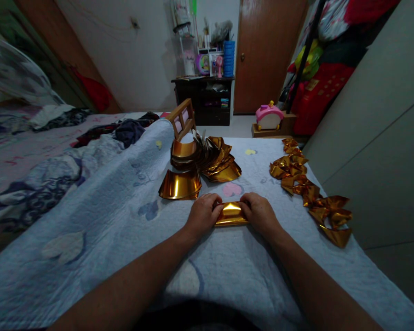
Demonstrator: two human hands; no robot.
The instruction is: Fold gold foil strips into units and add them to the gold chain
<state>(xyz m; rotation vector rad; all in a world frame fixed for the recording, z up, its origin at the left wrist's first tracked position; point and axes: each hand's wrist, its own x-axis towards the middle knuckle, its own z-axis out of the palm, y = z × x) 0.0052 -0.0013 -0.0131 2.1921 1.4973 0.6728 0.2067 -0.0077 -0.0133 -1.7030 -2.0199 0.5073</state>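
Note:
A sheet of shiny gold foil paper [232,212], rolled or folded into a flat band, lies on the bed in front of me. My left hand [206,211] grips its left end, thumb and fingers pressed together. At the right end my right hand [258,209] pinches it the same way. Just beyond my hands is a fanned stack of gold foil paper [221,161], with a few curved sheets [180,185] lying at its near left. Folded gold foil pieces [331,214] form a loose row along the bed's right side.
A pale blue quilt [117,257] with heart shapes covers the surface. A small wooden frame [184,117] stands behind the stack. Crumpled bedding [37,193] lies to the left. A pale cabinet side [376,115] rises at the right edge. A pink toy [269,117] sits beyond the bed.

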